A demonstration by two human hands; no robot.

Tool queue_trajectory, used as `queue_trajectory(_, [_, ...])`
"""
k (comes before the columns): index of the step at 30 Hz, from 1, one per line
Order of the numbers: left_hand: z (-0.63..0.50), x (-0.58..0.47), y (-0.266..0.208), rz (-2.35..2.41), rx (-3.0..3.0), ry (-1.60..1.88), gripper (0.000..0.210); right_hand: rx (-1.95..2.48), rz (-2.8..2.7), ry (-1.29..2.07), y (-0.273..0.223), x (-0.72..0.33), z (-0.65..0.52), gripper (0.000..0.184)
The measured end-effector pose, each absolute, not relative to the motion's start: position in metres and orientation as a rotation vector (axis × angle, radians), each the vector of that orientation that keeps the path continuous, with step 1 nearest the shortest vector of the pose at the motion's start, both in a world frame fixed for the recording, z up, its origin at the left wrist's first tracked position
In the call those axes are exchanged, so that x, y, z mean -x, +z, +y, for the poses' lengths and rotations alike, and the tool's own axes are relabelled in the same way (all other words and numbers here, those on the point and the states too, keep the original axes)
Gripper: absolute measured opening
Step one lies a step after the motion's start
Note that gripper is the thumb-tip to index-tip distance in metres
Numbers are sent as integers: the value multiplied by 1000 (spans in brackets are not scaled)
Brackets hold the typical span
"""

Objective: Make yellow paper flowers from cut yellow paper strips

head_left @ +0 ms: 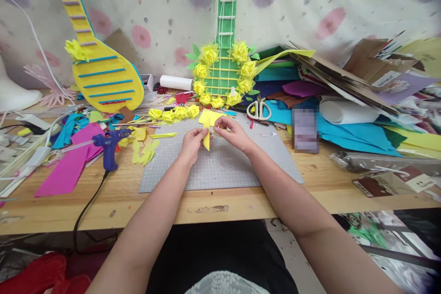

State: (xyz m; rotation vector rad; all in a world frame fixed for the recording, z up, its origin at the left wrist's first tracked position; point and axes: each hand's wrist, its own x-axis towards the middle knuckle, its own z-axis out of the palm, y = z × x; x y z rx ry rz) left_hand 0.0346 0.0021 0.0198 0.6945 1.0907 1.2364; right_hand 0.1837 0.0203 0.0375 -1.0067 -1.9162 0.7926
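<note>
Above the grey cutting mat, my left hand pinches a narrow folded strip of yellow paper between thumb and fingers. My right hand is just right of the strip, its thumb and fingertips drawn together; whatever they hold is too small to make out. Behind both hands lies a flat yellow paper piece. A row of yellow paper roses sits at the mat's back left edge, and a thin yellow sliver lies on the mat.
Left of the mat stands a blue glue gun, beside magenta sheets and yellow scraps. White-handled scissors lie behind the mat. A yellow lute-like model and a green rose-trimmed one lean at the back. Coloured sheets pile up right.
</note>
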Motion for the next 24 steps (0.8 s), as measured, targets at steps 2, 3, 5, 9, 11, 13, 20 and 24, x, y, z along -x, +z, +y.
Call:
queue_trajectory(2, [4,-32,20,1076,-663,1248,13,1036,-1904,756,38,-187,22,15])
queue_trajectory(3, [5,-30,19,1064,-651,1251,12,1061,-1910,728,38,-188,23,16])
queue_trajectory(5, [6,-28,19,1034,-641,1239,10,1134,-1949,659,38,-190,25,19])
queue_trajectory(9, [5,-27,20,974,-640,1188,8,1267,-2003,582,35,-191,26,24])
queue_trajectory(11, [4,-28,21,950,-639,1161,8,1280,-2001,577,33,-190,27,23])
queue_trajectory(13, [3,-28,22,937,-638,1135,8,1287,-1989,570,33,-190,28,22])
queue_trajectory(20, [2,-28,18,874,-644,1100,8,1357,-1956,569,34,-189,28,29])
queue_trajectory(24, [2,-28,17,828,-658,1095,10,1375,-1937,607,33,-186,29,32])
